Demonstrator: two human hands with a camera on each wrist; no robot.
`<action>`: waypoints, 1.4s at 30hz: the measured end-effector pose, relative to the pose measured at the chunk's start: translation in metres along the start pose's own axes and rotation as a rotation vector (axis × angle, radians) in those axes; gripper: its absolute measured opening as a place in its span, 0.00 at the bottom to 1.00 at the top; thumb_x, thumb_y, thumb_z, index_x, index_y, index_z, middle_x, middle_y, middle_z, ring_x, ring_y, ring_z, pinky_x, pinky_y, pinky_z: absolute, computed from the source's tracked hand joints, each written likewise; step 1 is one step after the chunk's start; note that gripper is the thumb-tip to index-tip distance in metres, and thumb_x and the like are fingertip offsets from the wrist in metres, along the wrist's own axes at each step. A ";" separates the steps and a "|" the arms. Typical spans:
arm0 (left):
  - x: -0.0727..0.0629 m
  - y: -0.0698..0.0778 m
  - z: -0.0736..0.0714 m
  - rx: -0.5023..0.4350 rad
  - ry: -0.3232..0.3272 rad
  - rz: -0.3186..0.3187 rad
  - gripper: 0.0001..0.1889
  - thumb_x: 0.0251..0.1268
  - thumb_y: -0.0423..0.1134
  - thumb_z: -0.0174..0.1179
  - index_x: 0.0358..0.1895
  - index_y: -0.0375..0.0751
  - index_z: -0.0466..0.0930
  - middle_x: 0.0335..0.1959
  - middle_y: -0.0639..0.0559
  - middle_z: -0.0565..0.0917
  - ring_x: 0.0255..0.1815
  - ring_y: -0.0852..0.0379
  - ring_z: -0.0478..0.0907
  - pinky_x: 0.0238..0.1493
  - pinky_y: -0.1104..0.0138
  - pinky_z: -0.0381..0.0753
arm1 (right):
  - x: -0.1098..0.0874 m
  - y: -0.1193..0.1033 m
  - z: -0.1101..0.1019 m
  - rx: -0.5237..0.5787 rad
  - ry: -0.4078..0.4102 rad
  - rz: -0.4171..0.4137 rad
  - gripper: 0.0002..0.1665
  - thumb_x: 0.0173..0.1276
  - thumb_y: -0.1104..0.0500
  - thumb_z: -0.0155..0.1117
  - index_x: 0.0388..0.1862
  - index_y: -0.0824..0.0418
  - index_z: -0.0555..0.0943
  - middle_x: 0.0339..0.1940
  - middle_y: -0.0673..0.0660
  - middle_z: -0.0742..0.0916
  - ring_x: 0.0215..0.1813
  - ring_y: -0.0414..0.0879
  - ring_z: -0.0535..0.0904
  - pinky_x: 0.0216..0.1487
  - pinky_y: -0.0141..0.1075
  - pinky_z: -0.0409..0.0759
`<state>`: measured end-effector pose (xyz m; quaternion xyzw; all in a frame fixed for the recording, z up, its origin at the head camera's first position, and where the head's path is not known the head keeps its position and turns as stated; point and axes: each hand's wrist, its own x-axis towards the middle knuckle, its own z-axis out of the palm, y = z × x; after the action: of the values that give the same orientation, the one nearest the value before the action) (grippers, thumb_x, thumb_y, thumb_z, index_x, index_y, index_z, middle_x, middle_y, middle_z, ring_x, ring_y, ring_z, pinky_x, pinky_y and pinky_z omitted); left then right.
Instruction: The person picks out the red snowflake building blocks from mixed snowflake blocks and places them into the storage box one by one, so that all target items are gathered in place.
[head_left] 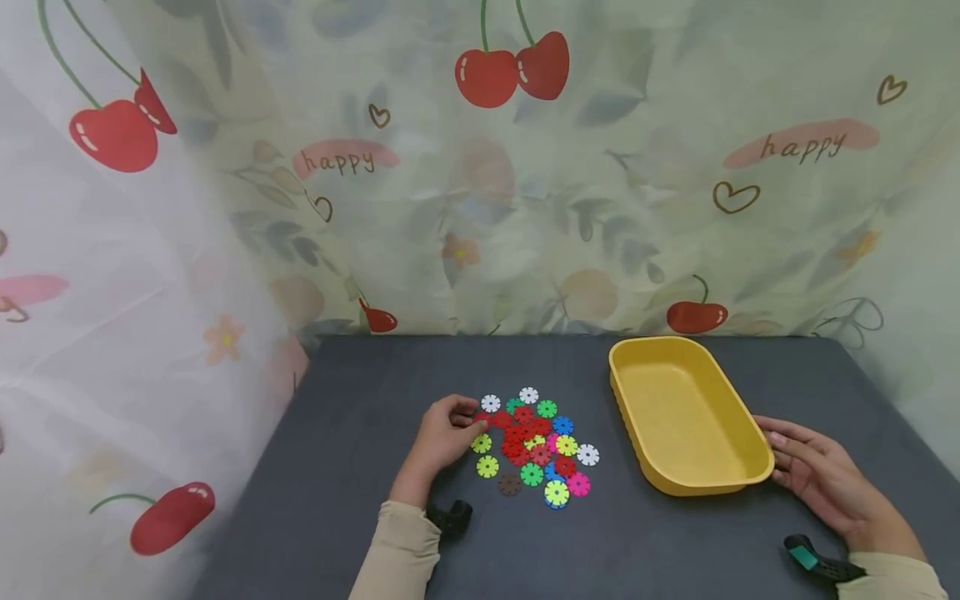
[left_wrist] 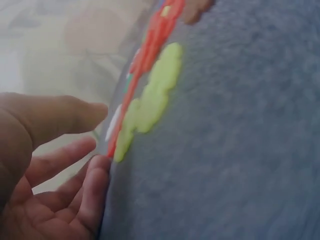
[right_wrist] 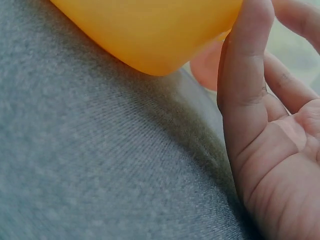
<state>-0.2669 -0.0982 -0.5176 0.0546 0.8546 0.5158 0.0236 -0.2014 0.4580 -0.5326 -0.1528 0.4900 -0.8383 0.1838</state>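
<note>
A loose heap of notched plastic snowflake discs (head_left: 527,431), many of them red, lies on the dark table. My left hand (head_left: 445,433) is at the heap's left edge, its fingertips right by a red disc (head_left: 483,420). Thumb and fingers are spread apart in the left wrist view, with yellow-green discs (left_wrist: 152,97) just beyond them. To the right stands a yellow tray (head_left: 678,490) with a bare floor. My right hand (head_left: 825,483) is beside its near right corner, fingers extended along the outer wall. The right wrist view shows the tray's underside (right_wrist: 155,40) close to the fingers.
Dark cloth covers the table (head_left: 337,533). A printed curtain (head_left: 525,217) with cherries hangs behind it and along the left side. Black wrist-worn devices (head_left: 452,518) sit at both wrists.
</note>
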 end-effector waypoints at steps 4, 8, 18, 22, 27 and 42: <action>0.001 0.004 0.004 0.070 0.015 0.039 0.21 0.67 0.37 0.73 0.60 0.33 0.84 0.52 0.39 0.82 0.50 0.47 0.83 0.53 0.53 0.85 | -0.001 -0.001 0.000 -0.031 0.026 -0.010 0.34 0.88 0.71 0.30 0.73 0.54 0.80 0.64 0.52 0.89 0.61 0.44 0.88 0.53 0.37 0.89; 0.001 0.008 0.007 0.131 0.041 0.064 0.20 0.64 0.35 0.75 0.57 0.31 0.85 0.48 0.39 0.81 0.45 0.48 0.80 0.49 0.55 0.84 | -0.001 -0.002 0.001 -0.024 0.005 -0.013 0.34 0.88 0.71 0.29 0.73 0.54 0.80 0.65 0.52 0.89 0.62 0.44 0.88 0.54 0.38 0.89; 0.001 0.011 0.008 0.164 0.048 0.086 0.11 0.64 0.34 0.74 0.47 0.35 0.88 0.43 0.41 0.81 0.41 0.51 0.77 0.44 0.58 0.81 | -0.001 -0.001 0.002 -0.071 0.056 -0.020 0.33 0.87 0.73 0.33 0.72 0.52 0.81 0.63 0.51 0.89 0.58 0.42 0.89 0.51 0.36 0.89; 0.003 0.007 0.006 0.138 0.038 0.117 0.08 0.64 0.32 0.73 0.45 0.37 0.88 0.40 0.43 0.84 0.37 0.53 0.79 0.41 0.60 0.83 | -0.003 0.001 0.002 -0.075 0.065 -0.019 0.33 0.87 0.73 0.34 0.72 0.52 0.81 0.62 0.51 0.90 0.57 0.43 0.89 0.51 0.36 0.89; 0.003 0.002 0.001 0.096 0.020 0.124 0.07 0.66 0.29 0.71 0.45 0.39 0.89 0.37 0.47 0.87 0.35 0.57 0.81 0.39 0.61 0.84 | -0.004 0.004 0.002 -0.093 0.077 -0.010 0.33 0.87 0.73 0.35 0.72 0.51 0.81 0.62 0.50 0.90 0.57 0.42 0.89 0.50 0.35 0.89; 0.004 -0.002 -0.003 0.041 -0.004 0.122 0.08 0.71 0.30 0.68 0.49 0.37 0.88 0.40 0.43 0.87 0.34 0.54 0.82 0.38 0.63 0.83 | 0.000 0.004 0.002 -0.122 0.094 -0.011 0.32 0.87 0.72 0.36 0.70 0.49 0.82 0.60 0.49 0.90 0.53 0.41 0.90 0.48 0.34 0.89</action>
<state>-0.2713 -0.1015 -0.5176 0.1080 0.8601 0.4986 -0.0072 -0.1997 0.4546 -0.5350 -0.1271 0.5472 -0.8142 0.1464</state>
